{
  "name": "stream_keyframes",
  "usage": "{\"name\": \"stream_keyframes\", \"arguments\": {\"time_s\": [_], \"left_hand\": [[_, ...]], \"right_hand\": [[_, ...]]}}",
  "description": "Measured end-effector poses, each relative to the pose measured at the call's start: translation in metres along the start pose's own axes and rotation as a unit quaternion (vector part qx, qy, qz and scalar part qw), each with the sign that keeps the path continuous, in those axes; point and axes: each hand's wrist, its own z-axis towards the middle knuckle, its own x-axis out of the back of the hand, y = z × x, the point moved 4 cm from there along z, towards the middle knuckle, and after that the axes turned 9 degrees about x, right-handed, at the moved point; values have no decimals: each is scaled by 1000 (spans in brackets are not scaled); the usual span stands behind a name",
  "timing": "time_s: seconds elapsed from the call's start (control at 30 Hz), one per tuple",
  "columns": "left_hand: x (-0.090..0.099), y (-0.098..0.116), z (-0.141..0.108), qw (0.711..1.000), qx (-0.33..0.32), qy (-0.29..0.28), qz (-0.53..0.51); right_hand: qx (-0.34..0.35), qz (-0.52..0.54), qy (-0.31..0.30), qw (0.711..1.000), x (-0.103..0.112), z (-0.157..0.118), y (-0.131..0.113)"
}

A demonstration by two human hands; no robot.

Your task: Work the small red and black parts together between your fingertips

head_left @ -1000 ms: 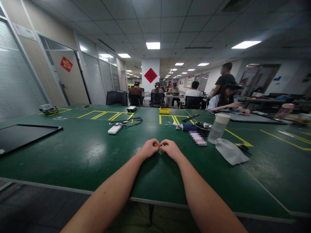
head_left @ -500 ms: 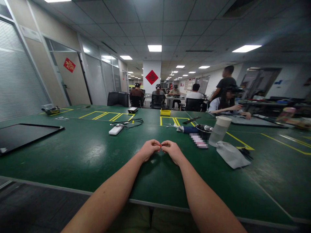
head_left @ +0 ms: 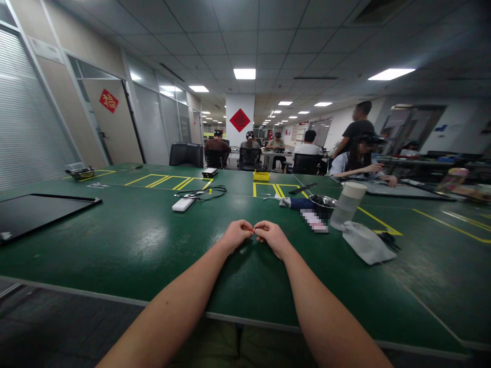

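Note:
My left hand (head_left: 237, 236) and my right hand (head_left: 271, 238) meet at the fingertips above the green table (head_left: 153, 266). Thumb and fingers of each are pinched closed. A tiny red-orange thing (head_left: 252, 230) shows between the two pinches; most of it is hidden by the fingers and its kind is too small to make out. Both forearms reach in over the table's near edge.
Left of centre lie a white power bank (head_left: 183, 203) and a black cable (head_left: 218, 191). To the right are a metal bowl (head_left: 324, 203), a frosted bottle (head_left: 348, 204) and a pale cloth pouch (head_left: 368, 243). A yellow box (head_left: 261, 176) is farther back. A person (head_left: 356, 158) sits at the right.
Both hands stay in nearly the same place, still pinched together. The small red-orange thing shows slightly differently between the fingertips. Otherwise the view shifts only a little.

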Motion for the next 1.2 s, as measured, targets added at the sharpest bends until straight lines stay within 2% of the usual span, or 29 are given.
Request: {"name": "stream_keyframes", "arguments": {"time_s": [0.17,0.37,0.53,0.8,1.0,1.2], "left_hand": [[-2,4,-3,999,2,-30,14],[1,1,0,996,0,-12,94],[2,-4,1,997,26,19,72],[2,-1,1,995,23,3,96],[2,2,-1,996,23,-17,80],[3,1,-1,999,21,-10,40]], "right_hand": [[-2,14,7,1000,2,1,2],[-32,17,23,999,4,3,7],[-33,25,18,999,3,3,8],[-27,20,14,999,3,3,8],[-22,19,17,999,4,3,9],[-22,21,25,999,6,3,11]]}}
